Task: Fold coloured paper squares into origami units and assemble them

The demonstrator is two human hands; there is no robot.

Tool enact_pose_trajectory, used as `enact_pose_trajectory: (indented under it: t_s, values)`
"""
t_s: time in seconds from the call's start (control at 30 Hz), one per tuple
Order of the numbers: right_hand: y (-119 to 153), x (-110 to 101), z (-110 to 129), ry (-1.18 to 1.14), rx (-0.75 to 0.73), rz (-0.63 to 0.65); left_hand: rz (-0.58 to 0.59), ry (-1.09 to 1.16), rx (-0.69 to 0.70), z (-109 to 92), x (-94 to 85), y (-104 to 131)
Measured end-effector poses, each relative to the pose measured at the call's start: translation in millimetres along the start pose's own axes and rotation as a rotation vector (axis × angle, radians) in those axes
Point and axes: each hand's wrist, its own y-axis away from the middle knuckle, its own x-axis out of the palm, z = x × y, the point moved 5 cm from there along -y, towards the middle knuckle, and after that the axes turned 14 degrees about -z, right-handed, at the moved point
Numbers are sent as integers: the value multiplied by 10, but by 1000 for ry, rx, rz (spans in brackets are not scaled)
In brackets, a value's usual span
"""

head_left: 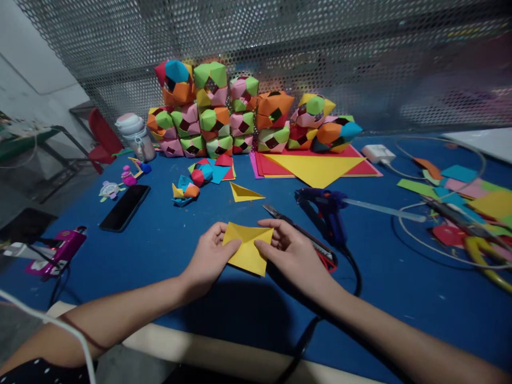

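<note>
A square of yellow paper (pixel 248 258) is held up over the blue table between my two hands. My left hand (pixel 210 256) pinches its left edge, thumb on the near face and fingers behind. On the opposite edge, my right hand (pixel 290 248) grips it the same way, with the thumb pressing near the middle. The paper bends slightly along its top edge. Beyond it lies a folded yellow paper triangle (pixel 245 193). A utility knife (pixel 298 229) rests just past my right hand, partly hidden by it, beside a blue glue gun (pixel 326 210) with a clear glue stick.
Folded-paper balls (pixel 216 122) stand stacked at the back, against a perforated metal screen. Coloured sheets (pixel 316 166) lie before them. Paper scraps (pixel 472 192), yellow-handled scissors (pixel 482 261) and a looping white cable are at right. A phone (pixel 125 208), jar (pixel 136 137) and purple power strip (pixel 58 253) sit left.
</note>
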Motion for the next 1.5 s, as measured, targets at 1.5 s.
enact_pose_trajectory:
  t_s: [1.5]
  values:
    - [-64, -40, 45, 292, -205, 112, 19, -576, 362, -118, -55, -36]
